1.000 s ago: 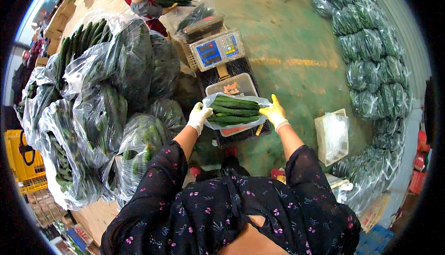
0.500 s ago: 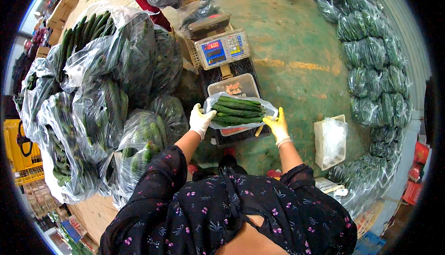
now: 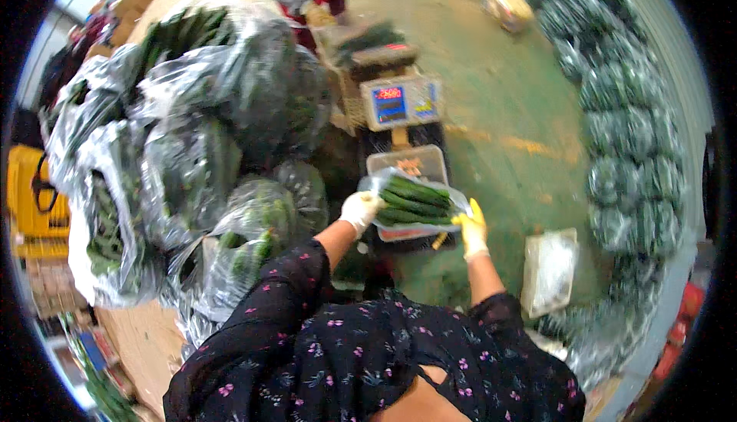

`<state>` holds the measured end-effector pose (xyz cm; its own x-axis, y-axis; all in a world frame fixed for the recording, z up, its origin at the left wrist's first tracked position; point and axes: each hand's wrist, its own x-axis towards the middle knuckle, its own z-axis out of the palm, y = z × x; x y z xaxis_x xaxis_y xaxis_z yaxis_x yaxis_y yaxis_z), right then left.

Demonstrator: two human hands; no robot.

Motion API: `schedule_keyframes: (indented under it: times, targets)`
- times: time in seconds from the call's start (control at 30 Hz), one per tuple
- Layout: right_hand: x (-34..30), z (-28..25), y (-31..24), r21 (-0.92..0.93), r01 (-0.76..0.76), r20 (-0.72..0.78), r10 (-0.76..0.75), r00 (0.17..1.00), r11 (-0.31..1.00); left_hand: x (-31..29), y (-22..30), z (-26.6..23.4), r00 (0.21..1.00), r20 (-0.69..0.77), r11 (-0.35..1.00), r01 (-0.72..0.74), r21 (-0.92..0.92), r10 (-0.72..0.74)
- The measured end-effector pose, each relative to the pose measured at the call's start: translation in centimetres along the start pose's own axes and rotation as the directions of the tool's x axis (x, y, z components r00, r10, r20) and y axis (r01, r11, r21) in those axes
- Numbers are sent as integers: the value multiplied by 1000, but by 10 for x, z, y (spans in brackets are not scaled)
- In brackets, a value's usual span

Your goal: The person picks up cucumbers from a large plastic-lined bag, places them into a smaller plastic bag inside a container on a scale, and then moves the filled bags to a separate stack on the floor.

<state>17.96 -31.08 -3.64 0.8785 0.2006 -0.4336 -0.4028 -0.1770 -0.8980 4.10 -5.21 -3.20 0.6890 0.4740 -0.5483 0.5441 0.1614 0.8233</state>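
Observation:
Between my hands is a clear plastic bag of cucumbers (image 3: 418,201), several long dark green ones lying side by side and slanting slightly down to the right. My left hand (image 3: 361,212), in a white glove, is closed on the bag's left end. At its right end, my right hand (image 3: 472,228), in a yellow glove, pinches the plastic. The bag is over the near part of a digital scale's pan (image 3: 407,163); whether it touches the pan I cannot tell. Beyond the pan stands the scale's display (image 3: 402,102), lit red and blue.
Large plastic sacks of cucumbers (image 3: 192,153) crowd the left side. Rows of bagged cucumbers (image 3: 626,146) line the right wall. A white crate (image 3: 550,272) holding clear plastic sits on the green floor (image 3: 507,184). Ahead, another person's gloved hand (image 3: 318,15) is near more cucumbers (image 3: 372,36).
The whole view has shifted, so the scene sits farther right. My left fingers have closed more tightly on the bag, which has tilted slightly. The other person's hand has drawn back from the cucumbers.

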Motion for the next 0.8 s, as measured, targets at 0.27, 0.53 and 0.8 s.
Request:
schedule_keyframes:
  times: [0.27,0.53,0.8]
  targets:
    - [-42,-1,-132,287,171,200,-234,952,943,-84,88,-64,975,190,990,-97,-107,116]
    - [-220,37,-360,175,865,471,-811,345,470,-306,224,-182,890,203,822,-261,-506,407]
    - [-326,152,-415,143,884,588,-680,-438,-445,-443,251,-278,236,364,196,-970,146,901]
